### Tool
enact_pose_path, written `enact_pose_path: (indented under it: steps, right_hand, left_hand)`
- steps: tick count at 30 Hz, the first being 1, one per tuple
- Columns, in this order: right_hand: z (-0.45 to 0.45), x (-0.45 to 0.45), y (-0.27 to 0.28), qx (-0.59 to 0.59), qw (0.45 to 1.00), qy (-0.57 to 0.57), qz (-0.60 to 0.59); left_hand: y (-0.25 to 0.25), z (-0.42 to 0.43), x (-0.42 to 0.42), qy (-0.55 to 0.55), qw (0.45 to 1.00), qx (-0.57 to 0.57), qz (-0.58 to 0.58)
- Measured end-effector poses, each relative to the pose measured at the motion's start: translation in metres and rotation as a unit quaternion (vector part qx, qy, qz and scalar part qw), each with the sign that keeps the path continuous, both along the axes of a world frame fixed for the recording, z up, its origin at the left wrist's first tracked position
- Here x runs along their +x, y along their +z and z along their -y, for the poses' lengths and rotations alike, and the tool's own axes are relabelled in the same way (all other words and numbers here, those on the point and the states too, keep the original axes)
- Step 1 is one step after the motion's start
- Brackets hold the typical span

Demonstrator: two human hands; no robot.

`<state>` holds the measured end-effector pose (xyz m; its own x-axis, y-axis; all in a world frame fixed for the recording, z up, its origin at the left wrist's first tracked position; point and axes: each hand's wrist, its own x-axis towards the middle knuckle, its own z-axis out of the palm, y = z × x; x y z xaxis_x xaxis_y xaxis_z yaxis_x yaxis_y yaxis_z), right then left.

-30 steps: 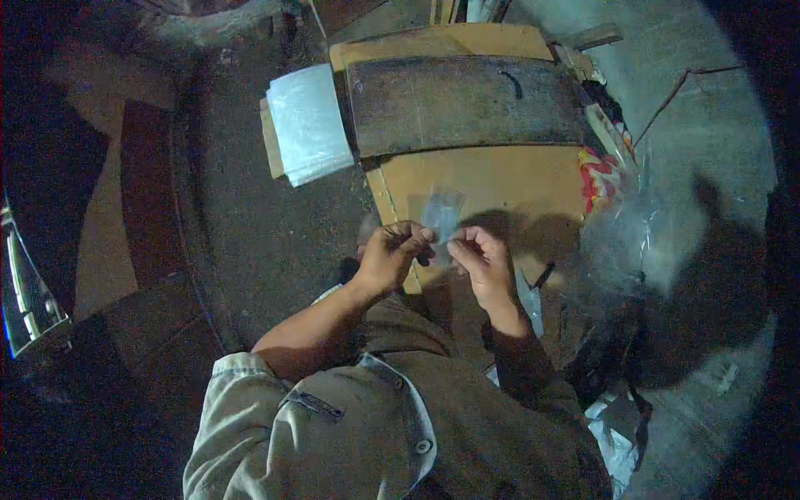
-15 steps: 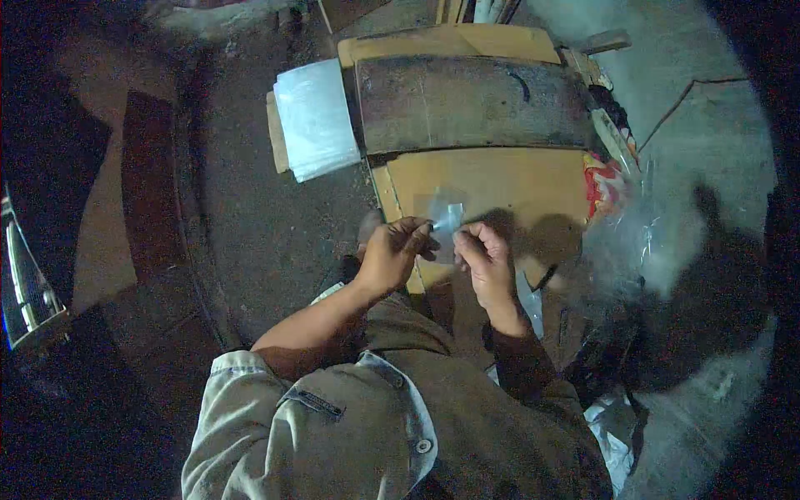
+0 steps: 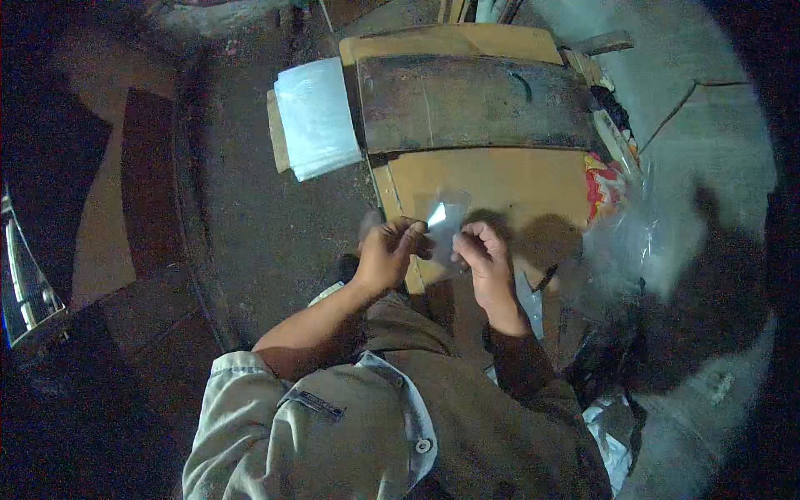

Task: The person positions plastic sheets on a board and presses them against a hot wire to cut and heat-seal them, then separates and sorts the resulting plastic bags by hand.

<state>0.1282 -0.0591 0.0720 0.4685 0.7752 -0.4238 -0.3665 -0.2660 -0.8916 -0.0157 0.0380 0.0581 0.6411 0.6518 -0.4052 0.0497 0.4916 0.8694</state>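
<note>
A small clear plastic sheet or bag (image 3: pixel 445 218) is stretched between my two hands, over the yellowish board. My left hand (image 3: pixel 395 250) pinches its left edge with closed fingers. On the other side, my right hand (image 3: pixel 485 254) grips the right edge between thumb and fingers. A bright reflection shows near the plastic's upper part. Beneath it lies the yellowish board (image 3: pixel 508 179), with my hands above its near part. Whether the plastic is one layer or a pouch, I cannot tell.
A stack of clear plastic sheets (image 3: pixel 317 121) lies left of the board. Across the board's far part rests a dark worn plank (image 3: pixel 475 100). At right are a red and yellow wrapper (image 3: pixel 602 190) and crumpled clear plastic (image 3: pixel 621 246).
The plastic between my hands has tilted, so its glare has shifted and more of its surface shows. Both hands hold nearly the same position.
</note>
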Motion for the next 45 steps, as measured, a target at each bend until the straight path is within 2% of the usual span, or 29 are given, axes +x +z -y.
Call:
enact_pose_path:
  steps: [2, 5, 6, 7, 8, 9, 11, 12, 13, 15, 16, 17, 18, 19, 20, 21, 22, 25, 26, 30, 33, 35, 37, 39, 41, 44, 45]
  right_hand:
    - [0.000, 0.005, -0.009, -0.001, 1.000, -0.011, 0.003]
    - [0.000, 0.014, -0.042, 0.011, 0.999, -0.034, 0.030]
    - [-0.002, 0.017, -0.052, -0.012, 0.987, -0.008, 0.163]
    - [-0.003, 0.020, -0.059, -0.034, 0.956, 0.019, 0.292]
    - [-0.003, 0.024, -0.064, -0.104, 0.911, 0.067, 0.394]
    - [-0.001, 0.026, -0.076, -0.103, 0.911, 0.067, 0.393]
    - [0.005, 0.028, -0.110, -0.110, 0.858, 0.081, 0.496]
    - [-0.003, 0.022, -0.083, -0.175, 0.866, 0.092, 0.459]
    - [-0.004, 0.018, -0.080, -0.175, 0.866, 0.093, 0.459]
    - [-0.004, 0.014, -0.076, -0.143, 0.862, 0.002, 0.486]
    - [-0.006, 0.014, -0.068, -0.144, 0.862, 0.003, 0.485]
    - [-0.008, 0.015, -0.056, -0.096, 0.874, -0.013, 0.476]
    - [-0.011, 0.016, -0.044, -0.050, 0.884, -0.029, 0.464]
    - [-0.012, 0.018, -0.032, -0.052, 0.884, -0.027, 0.463]
    - [-0.012, 0.019, -0.019, -0.029, 0.952, -0.007, 0.304]
    - [-0.011, 0.020, -0.015, -0.007, 0.991, 0.014, 0.134]
    - [-0.011, 0.017, -0.023, 0.022, 0.997, 0.001, 0.080]
    - [-0.017, 0.013, -0.011, 0.011, 0.998, 0.056, 0.039]
    - [-0.021, 0.011, -0.009, -0.003, 0.993, 0.061, 0.100]
    - [-0.028, 0.019, -0.025, -0.017, 0.998, 0.040, 0.040]
    - [-0.041, 0.026, -0.022, -0.030, 0.995, 0.065, 0.076]
    - [-0.048, 0.031, -0.034, -0.019, 0.987, 0.050, 0.150]
    - [-0.057, 0.037, -0.040, -0.021, 0.987, 0.057, 0.147]
    - [-0.068, 0.042, -0.041, -0.024, 0.987, 0.065, 0.144]
    - [-0.080, 0.047, -0.039, -0.059, 0.995, 0.062, 0.041]
    - [-0.093, 0.050, -0.047, -0.047, 0.997, 0.049, 0.028]
    - [-0.096, 0.051, -0.048, -0.043, 0.998, 0.038, 0.022]
  left_hand:
    - [-0.009, -0.003, -0.004, 0.003, 0.998, 0.019, -0.065]
    - [-0.025, -0.005, -0.013, 0.040, 0.999, 0.024, -0.024]
    - [-0.017, -0.007, -0.015, 0.036, 0.998, 0.017, -0.050]
    - [-0.013, -0.008, -0.016, 0.036, 0.998, 0.018, -0.051]
    - [-0.011, -0.008, -0.017, 0.043, 0.997, -0.012, -0.061]
    - [-0.010, -0.008, -0.017, 0.050, 0.995, -0.040, -0.070]
    - [-0.012, -0.006, -0.019, 0.040, 0.997, -0.028, -0.059]
    - [-0.012, -0.005, -0.020, 0.031, 0.998, -0.017, -0.046]
    - [-0.013, -0.005, -0.019, 0.032, 0.998, -0.017, -0.046]
    - [-0.014, -0.003, -0.016, 0.026, 0.999, 0.003, -0.041]
    - [-0.005, -0.005, -0.012, 0.021, 0.999, 0.003, -0.036]
    - [-0.001, -0.007, -0.010, 0.021, 0.999, 0.001, -0.036]
    - [0.001, -0.008, -0.007, 0.009, 0.998, 0.031, -0.050]
    - [0.006, -0.011, -0.004, -0.003, 0.996, 0.062, -0.064]
    - [0.013, -0.014, -0.001, -0.007, 0.996, 0.064, -0.063]
    - [0.013, -0.015, 0.003, -0.007, 0.996, 0.062, -0.064]
    - [0.012, -0.015, 0.007, -0.007, 0.996, 0.061, -0.061]
    - [0.006, -0.021, 0.019, -0.009, 0.994, 0.079, -0.076]
    - [0.003, -0.023, 0.021, -0.012, 0.990, 0.101, -0.093]
    - [-0.001, -0.035, 0.030, 0.003, 0.993, 0.091, -0.075]
    - [-0.013, -0.041, 0.035, 0.027, 0.996, 0.054, -0.061]
    - [-0.017, -0.046, 0.036, 0.068, 0.994, 0.060, -0.053]
    - [-0.017, -0.051, 0.036, 0.074, 0.995, 0.050, -0.043]
    - [-0.020, -0.054, 0.035, 0.103, 0.986, 0.086, -0.093]
    - [-0.019, -0.054, 0.032, 0.095, 0.984, 0.108, -0.107]
    - [-0.020, -0.047, 0.030, 0.108, 0.970, 0.166, -0.142]
    - [-0.025, -0.044, 0.027, 0.086, 0.954, 0.244, -0.155]
